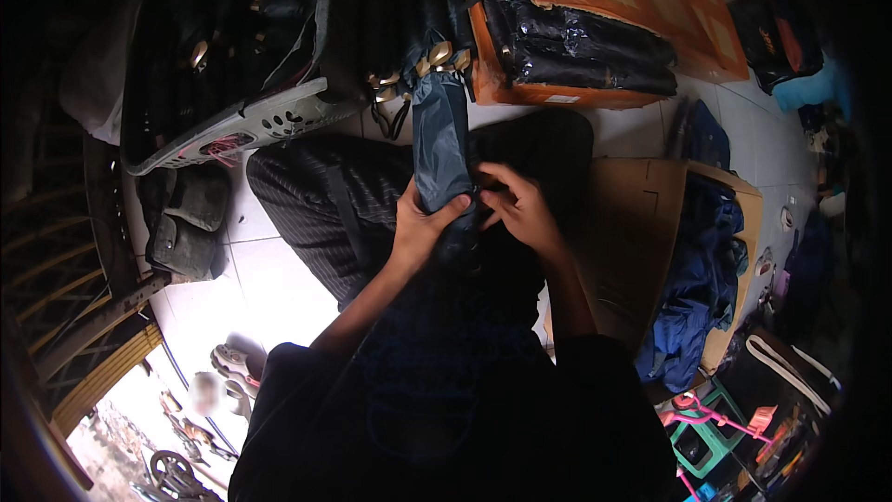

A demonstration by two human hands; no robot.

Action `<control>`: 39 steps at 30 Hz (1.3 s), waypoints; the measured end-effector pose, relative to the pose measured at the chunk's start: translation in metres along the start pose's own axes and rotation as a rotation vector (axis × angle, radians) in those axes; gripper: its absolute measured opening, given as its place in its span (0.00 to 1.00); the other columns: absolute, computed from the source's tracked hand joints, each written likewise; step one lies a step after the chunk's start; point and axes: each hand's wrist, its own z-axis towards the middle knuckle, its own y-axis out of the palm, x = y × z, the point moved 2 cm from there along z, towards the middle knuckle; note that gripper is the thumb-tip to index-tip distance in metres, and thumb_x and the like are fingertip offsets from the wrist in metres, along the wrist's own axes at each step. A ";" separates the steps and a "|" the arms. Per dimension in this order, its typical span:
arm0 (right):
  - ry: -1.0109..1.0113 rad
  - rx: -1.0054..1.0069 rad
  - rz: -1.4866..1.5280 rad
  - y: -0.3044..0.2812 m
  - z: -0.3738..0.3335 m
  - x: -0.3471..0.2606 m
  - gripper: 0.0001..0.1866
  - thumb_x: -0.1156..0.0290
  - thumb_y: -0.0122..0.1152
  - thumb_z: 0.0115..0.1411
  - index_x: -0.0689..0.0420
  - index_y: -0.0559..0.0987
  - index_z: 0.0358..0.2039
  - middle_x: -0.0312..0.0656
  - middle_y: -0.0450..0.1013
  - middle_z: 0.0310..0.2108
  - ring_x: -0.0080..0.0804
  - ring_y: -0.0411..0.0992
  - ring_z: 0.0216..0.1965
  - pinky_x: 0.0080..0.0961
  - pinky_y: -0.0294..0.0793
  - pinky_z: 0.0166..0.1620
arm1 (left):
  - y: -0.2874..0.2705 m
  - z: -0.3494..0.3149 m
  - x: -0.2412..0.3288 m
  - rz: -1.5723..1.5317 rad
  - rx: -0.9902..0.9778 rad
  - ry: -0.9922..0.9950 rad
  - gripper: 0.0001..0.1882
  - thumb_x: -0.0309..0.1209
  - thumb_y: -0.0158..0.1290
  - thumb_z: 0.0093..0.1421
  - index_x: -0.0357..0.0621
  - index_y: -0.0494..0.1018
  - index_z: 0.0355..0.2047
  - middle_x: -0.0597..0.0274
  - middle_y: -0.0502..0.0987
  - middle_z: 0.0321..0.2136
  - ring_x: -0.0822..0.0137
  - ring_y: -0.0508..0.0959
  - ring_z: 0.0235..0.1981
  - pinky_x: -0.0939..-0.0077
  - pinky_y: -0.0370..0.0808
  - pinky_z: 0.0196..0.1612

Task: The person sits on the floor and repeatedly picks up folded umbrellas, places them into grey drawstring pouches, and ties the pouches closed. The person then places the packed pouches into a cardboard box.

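Observation:
A folded compact umbrella (440, 144) in grey-blue fabric lies lengthwise before me, over my lap. My left hand (420, 228) is closed around its near part, the thumb lying across the top of the cloth. At the umbrella's right side is my right hand (522, 209), its fingers apart and bent, the tips beside the fabric. Whether those tips touch a strap or the cloth edge is too dark to make out. Past the umbrella's far end lie several dark folded umbrellas (400, 19) with gold-coloured ends.
A grey plastic basket (279, 116) of dark umbrellas stands far left. At the far right, an orange-brown carton (557, 98) holds plastic-wrapped black bundles. A cardboard box (618, 223) with blue cloth (692, 288) stands right of my legs; a dark bag (186, 223) lies left.

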 end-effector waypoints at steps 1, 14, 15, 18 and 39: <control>0.010 -0.014 0.006 0.000 0.001 0.001 0.15 0.80 0.55 0.60 0.63 0.71 0.49 0.43 0.70 0.36 0.20 0.72 0.27 0.21 0.81 0.25 | 0.000 -0.001 -0.001 -0.024 0.000 -0.013 0.23 0.28 0.65 0.51 0.36 0.69 0.45 0.61 0.77 0.37 0.74 0.76 0.38 0.79 0.72 0.44; -0.103 0.020 -0.127 0.006 0.003 -0.002 0.03 0.85 0.52 0.58 0.65 0.70 0.33 0.39 0.68 0.23 0.19 0.70 0.20 0.20 0.76 0.20 | -0.003 0.004 0.001 -0.009 -0.033 -0.050 0.23 0.26 0.65 0.49 0.38 0.69 0.44 0.62 0.78 0.36 0.74 0.76 0.37 0.78 0.73 0.43; -0.111 0.030 -0.127 0.007 0.003 -0.004 0.04 0.86 0.52 0.57 0.65 0.70 0.32 0.40 0.68 0.23 0.20 0.70 0.20 0.20 0.75 0.20 | -0.002 0.003 0.002 0.000 -0.031 -0.016 0.23 0.26 0.65 0.50 0.37 0.69 0.44 0.62 0.77 0.36 0.74 0.76 0.38 0.78 0.73 0.43; -0.097 0.074 -0.169 0.010 0.000 -0.006 0.03 0.84 0.52 0.57 0.64 0.70 0.32 0.41 0.68 0.20 0.21 0.70 0.19 0.20 0.71 0.20 | -0.001 0.001 0.006 -0.051 -0.012 -0.034 0.22 0.28 0.65 0.51 0.37 0.68 0.43 0.61 0.77 0.35 0.73 0.76 0.37 0.78 0.73 0.43; 0.038 0.199 -0.188 0.017 -0.012 0.016 0.08 0.69 0.54 0.64 0.60 0.69 0.32 0.31 0.63 0.19 0.12 0.59 0.22 0.16 0.60 0.24 | -0.008 -0.001 0.004 0.492 -0.043 0.325 0.27 0.38 0.48 0.64 0.34 0.58 0.57 0.42 0.73 0.44 0.56 0.73 0.49 0.68 0.66 0.53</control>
